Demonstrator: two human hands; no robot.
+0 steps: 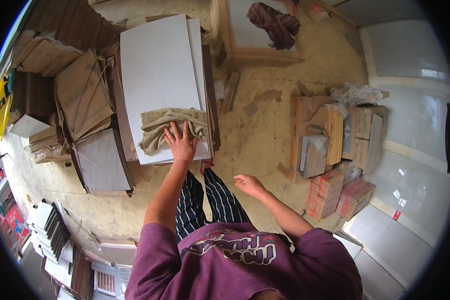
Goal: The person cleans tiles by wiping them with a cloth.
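Observation:
My left hand [181, 145] lies flat with its fingers spread on a crumpled grey-brown cloth [152, 122]. It presses the cloth from above rather than gripping it. Under the cloth is a large white tile or panel [160, 65], the top one of a stack, at the end nearest me. Another white sheet [197, 55] shows along its right side. My right hand [250, 185] hangs in the air right of my legs, its fingers curled in loosely, with nothing visible in them.
Left of the stack lean flattened cardboard boxes [82, 95] and a grey slab [102, 160]. A wooden crate [257, 57] carrying a dark red cloth [275, 25] stands at the far side. Cartons [310, 165] and red-and-white boxes [325, 195] sit on the right, near large glossy panels [410, 105].

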